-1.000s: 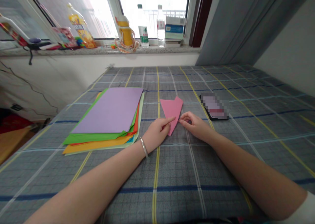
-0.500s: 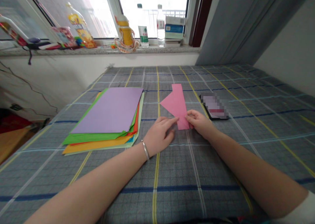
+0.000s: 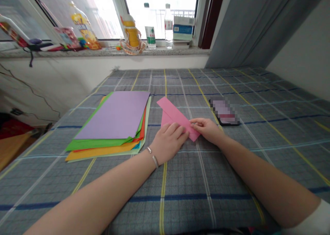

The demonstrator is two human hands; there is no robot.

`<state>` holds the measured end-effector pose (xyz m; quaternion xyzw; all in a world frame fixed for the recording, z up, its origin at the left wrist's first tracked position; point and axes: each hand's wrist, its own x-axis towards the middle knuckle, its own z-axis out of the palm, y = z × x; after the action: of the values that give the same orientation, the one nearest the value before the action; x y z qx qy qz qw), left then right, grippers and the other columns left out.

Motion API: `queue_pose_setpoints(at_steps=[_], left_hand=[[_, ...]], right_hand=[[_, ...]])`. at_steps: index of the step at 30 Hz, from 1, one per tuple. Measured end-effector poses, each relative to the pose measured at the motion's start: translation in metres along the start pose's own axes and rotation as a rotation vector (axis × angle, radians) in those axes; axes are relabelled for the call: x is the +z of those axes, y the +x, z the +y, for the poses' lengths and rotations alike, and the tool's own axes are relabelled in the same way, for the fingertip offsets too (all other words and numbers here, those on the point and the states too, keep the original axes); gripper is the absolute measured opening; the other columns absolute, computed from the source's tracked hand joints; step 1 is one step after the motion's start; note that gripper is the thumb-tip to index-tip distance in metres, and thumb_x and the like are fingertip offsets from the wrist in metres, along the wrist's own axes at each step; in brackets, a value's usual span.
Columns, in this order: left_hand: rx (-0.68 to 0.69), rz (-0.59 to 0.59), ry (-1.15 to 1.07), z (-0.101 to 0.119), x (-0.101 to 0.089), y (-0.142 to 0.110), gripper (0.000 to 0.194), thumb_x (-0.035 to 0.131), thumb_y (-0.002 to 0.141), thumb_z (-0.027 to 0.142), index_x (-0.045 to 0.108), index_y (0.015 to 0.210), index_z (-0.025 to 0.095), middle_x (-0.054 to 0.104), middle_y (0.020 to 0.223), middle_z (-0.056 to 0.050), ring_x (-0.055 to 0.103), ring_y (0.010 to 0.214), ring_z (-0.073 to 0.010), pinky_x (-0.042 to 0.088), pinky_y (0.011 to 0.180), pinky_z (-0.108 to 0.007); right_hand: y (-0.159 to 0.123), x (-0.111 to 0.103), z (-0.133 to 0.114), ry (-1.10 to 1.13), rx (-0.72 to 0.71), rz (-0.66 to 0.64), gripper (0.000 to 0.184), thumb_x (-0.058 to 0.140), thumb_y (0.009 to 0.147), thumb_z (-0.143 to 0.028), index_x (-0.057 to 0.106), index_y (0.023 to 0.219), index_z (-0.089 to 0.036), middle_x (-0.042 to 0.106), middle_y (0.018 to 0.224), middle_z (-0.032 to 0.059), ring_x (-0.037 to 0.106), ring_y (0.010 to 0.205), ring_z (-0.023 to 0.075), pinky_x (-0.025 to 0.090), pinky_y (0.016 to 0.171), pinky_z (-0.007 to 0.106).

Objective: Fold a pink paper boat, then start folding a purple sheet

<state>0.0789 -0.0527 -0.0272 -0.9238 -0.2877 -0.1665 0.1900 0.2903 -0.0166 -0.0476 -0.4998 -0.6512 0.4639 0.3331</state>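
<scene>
- Head view: a folded sheet of pink paper (image 3: 175,114) lies at 12 o'clock on the checked bedcover (image 3: 180,197), a long strip angled across a wider flap.
- My left hand (image 3: 168,142) is open, palm down on the paper's near end, apparently pinning it against sliding.
- My right hand (image 3: 206,130) curls at the paper's near tip; my fingers hide the edge, so I cannot tell whether I'm pinching it.
- A coloured paper stack (image 3: 110,116) sits at 10 o'clock, just beside my left hand.
- A phone (image 3: 224,111) lies at 1 o'clock, its top too pixelated to read.
</scene>
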Motion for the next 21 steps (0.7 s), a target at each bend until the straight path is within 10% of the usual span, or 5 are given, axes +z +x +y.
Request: queue_pose_setpoints(at_steps=[21], left_hand=[[-0.051, -0.083, -0.483, -0.019, 0.025, -0.001, 0.028, 0.048, 0.087, 0.011, 0.067, 0.105, 0.018, 0.065, 0.121, -0.007, 0.055, 0.118, -0.019, 0.044, 0.104, -0.039]], right_hand=[[-0.013, -0.022, -0.006, -0.553, -0.177, -0.087, 0.007, 0.061, 0.077, -0.02, 0.062, 0.084, -0.02, 0.058, 0.073, -0.0009, 0.051, 0.061, 0.0119, 0.041, 0.057, 0.025]])
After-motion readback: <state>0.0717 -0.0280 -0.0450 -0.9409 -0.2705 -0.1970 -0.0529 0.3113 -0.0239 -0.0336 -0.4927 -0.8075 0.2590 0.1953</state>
